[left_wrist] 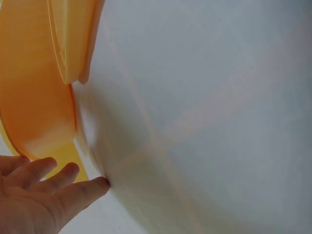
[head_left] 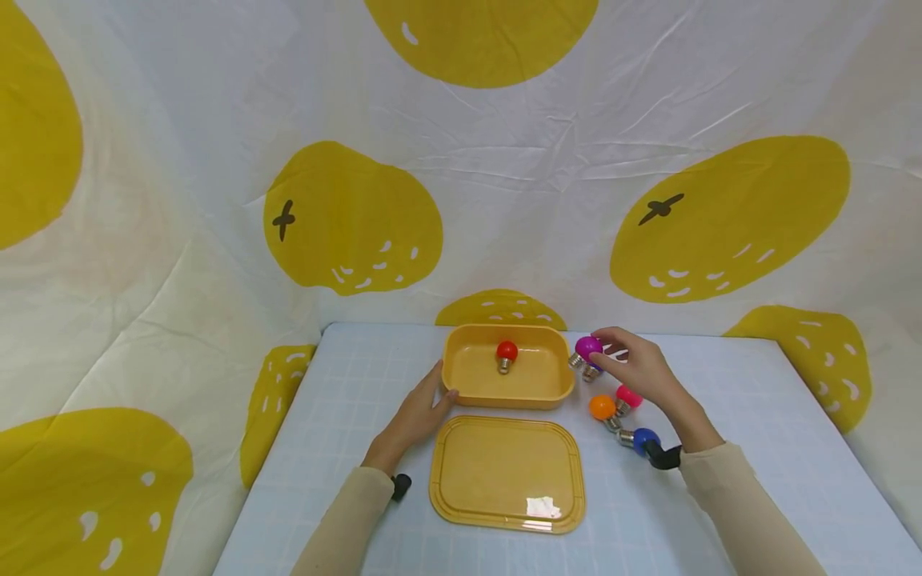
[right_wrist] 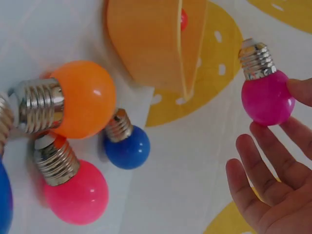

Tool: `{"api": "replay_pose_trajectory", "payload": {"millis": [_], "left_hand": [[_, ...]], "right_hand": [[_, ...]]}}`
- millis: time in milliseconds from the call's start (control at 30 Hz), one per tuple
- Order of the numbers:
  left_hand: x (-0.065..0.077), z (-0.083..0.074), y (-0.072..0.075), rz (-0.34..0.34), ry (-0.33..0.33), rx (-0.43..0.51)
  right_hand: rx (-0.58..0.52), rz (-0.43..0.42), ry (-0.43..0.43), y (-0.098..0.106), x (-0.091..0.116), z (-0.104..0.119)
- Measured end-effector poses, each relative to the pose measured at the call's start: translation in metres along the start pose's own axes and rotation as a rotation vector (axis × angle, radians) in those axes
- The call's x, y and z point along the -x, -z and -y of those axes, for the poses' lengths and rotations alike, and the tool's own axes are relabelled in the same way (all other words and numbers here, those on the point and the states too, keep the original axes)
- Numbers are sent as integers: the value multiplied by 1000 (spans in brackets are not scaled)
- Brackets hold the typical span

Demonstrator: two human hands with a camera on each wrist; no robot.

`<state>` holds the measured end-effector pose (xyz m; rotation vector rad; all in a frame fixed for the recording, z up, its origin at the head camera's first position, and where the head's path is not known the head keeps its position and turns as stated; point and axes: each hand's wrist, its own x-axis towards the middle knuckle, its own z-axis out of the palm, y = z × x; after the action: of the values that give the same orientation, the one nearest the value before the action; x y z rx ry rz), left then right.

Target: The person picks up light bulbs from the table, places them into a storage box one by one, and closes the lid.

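Between thumb and fingertips, my right hand point(head_left: 637, 366) pinches a purple light bulb point(head_left: 588, 346) by its round end, its metal screw base pointing up and away in the right wrist view. It hangs just right of a yellow container point(head_left: 508, 400). A red bulb point(head_left: 507, 350) lies inside that container. My left hand point(head_left: 416, 412) rests against the container's left side, fingers spread and fairly straight. Below the purple bulb, a blue bulb point(right_wrist: 127, 147) lies on the table. Nearby are an orange bulb point(head_left: 602, 407), a pink bulb point(head_left: 629, 395) and another blue bulb point(head_left: 646, 441).
A yellow lid point(head_left: 504, 472) lies flat in front of the container, with a shiny reflection near its lower right corner. The table point(head_left: 331, 400) has a pale blue checked cover. Behind it hangs a white cloth point(head_left: 504, 184) with yellow fruit prints.
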<state>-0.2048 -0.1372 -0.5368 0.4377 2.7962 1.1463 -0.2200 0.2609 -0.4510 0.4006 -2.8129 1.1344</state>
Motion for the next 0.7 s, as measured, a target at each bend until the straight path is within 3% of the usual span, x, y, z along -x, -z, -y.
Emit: {"api": "replay_pose_trajectory", "payload": {"millis": [333,700], "left_hand": [[0,0,0,0,-1,1],[0,0,1,4,8,0]], "right_hand": [[-53,46,103,-13,-37,22],[-92,116,148,-39,-79,39]]}}
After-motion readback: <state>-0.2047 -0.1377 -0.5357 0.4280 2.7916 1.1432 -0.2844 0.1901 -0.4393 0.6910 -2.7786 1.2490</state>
